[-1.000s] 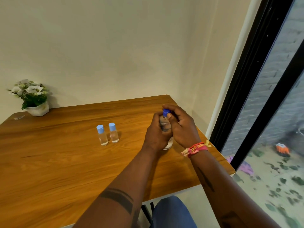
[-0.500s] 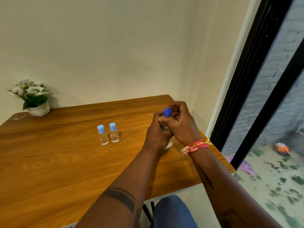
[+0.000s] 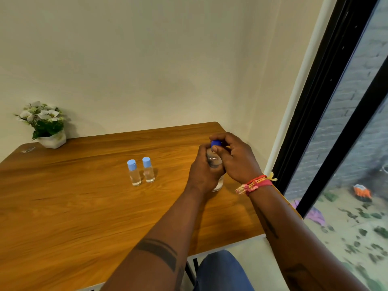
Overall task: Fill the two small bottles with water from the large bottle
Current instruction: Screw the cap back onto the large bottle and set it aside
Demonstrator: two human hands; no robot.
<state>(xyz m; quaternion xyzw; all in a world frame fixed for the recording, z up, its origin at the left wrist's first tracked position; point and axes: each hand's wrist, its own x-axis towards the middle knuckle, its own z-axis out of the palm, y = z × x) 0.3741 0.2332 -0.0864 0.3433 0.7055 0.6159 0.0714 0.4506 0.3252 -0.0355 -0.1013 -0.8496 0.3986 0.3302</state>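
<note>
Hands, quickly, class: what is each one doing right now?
Left hand: closed around the body of the large bottle.
Right hand: fingers pinching the bottle's blue cap.

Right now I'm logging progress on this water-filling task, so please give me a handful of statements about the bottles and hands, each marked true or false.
1. The left hand grips the body of the large bottle. True.
2. The right hand lies flat on the table. False: its fingers pinch the dark blue cap on top of the large bottle.
3. Both small bottles stand upright, side by side, with light blue caps on. True.
4. The small bottles stand to the right of the large bottle. False: they stand to its left.
5. The potted plant sits between the two hands. False: it stands at the table's far left corner.
</note>
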